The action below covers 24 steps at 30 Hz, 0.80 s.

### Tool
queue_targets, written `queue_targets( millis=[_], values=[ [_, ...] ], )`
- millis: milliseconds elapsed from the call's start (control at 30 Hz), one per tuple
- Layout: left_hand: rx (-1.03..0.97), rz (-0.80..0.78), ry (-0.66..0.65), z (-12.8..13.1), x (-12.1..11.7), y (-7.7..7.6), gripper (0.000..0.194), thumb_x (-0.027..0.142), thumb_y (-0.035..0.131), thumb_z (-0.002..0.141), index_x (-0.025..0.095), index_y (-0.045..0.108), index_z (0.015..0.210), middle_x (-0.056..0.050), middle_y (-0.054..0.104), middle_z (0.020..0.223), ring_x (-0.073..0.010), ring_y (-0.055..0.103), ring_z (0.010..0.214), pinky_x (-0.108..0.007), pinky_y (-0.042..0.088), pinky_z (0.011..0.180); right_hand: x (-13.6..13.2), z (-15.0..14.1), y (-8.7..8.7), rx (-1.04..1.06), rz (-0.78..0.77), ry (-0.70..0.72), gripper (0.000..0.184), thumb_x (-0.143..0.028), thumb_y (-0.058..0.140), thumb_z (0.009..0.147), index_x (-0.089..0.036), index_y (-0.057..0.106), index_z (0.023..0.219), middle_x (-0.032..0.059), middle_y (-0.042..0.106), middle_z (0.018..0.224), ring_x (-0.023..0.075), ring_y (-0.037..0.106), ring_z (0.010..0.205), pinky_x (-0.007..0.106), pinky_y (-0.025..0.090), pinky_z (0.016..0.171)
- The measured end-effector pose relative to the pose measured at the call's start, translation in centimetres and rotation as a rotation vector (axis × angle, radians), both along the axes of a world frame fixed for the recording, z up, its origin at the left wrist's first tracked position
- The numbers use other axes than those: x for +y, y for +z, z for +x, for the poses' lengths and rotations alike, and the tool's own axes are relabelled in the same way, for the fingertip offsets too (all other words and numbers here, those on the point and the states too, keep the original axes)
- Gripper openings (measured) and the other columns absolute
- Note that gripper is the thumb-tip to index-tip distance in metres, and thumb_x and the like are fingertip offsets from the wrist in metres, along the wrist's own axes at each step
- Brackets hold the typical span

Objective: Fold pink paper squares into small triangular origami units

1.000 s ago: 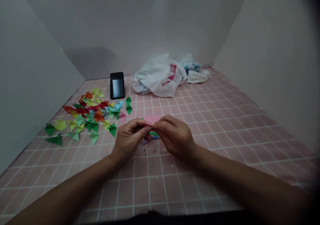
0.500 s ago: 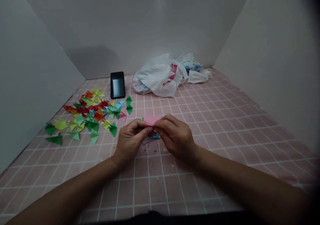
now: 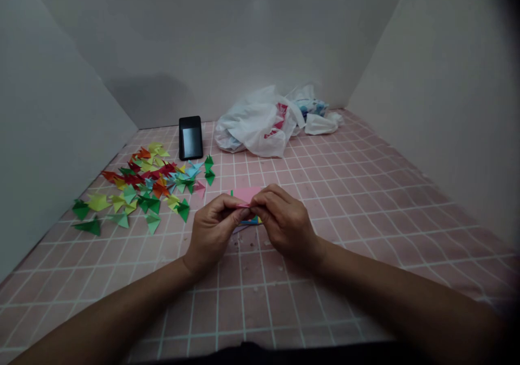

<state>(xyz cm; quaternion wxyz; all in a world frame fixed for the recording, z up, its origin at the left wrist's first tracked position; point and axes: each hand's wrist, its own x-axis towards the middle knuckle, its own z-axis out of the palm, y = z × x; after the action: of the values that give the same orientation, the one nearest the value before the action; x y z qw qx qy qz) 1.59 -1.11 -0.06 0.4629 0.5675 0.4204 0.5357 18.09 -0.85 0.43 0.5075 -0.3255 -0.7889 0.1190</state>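
Left hand (image 3: 212,228), right hand (image 3: 287,221), pinched pink paper (image 3: 244,206)

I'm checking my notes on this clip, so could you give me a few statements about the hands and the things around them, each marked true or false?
1. The left hand and right hand both hold a pink piece. True.
2. The black device is right of the white bag. False: it is left of the bag.
3. Folded papers in several colours lie left of the hands. True.
4. The cloth is plain blue. False: it is pink with white grid lines.
5. The folded papers are all green. False: red, orange, yellow and blue ones show too.
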Motion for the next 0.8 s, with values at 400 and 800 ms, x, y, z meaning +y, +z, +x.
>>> queue_targets(
  millis=[400,800],
  values=[
    [-0.001,0.057,-0.027,-0.14,0.1,0.88,0.01,0.025,0.076,0.08,0.018,0.071,0.075,0.001,0.065,0.072,-0.0112,0.065,0.062,-0.022,0.056,0.061,0.54,0.19,-0.41,0.074,-0.163,0.0,0.015,-0.015,0.057,0.093,-0.02,0.051,0.08,-0.0001,0.053,0.074,0.0145,0.052,0.069,0.028,0.042,0.063],
    [0.158,0.179,-0.025,-0.93,0.83,0.37,0.003,0.019,0.073,0.084,0.021,0.071,0.083,-0.002,0.069,0.084,-0.0146,0.064,0.082,-0.026,0.052,0.078,0.37,0.26,0.14,0.04,-0.109,0.024,0.017,-0.008,0.055,0.092,-0.019,0.054,0.08,0.0012,0.055,0.076,0.0146,0.053,0.072,0.028,0.042,0.065]
  ],
)
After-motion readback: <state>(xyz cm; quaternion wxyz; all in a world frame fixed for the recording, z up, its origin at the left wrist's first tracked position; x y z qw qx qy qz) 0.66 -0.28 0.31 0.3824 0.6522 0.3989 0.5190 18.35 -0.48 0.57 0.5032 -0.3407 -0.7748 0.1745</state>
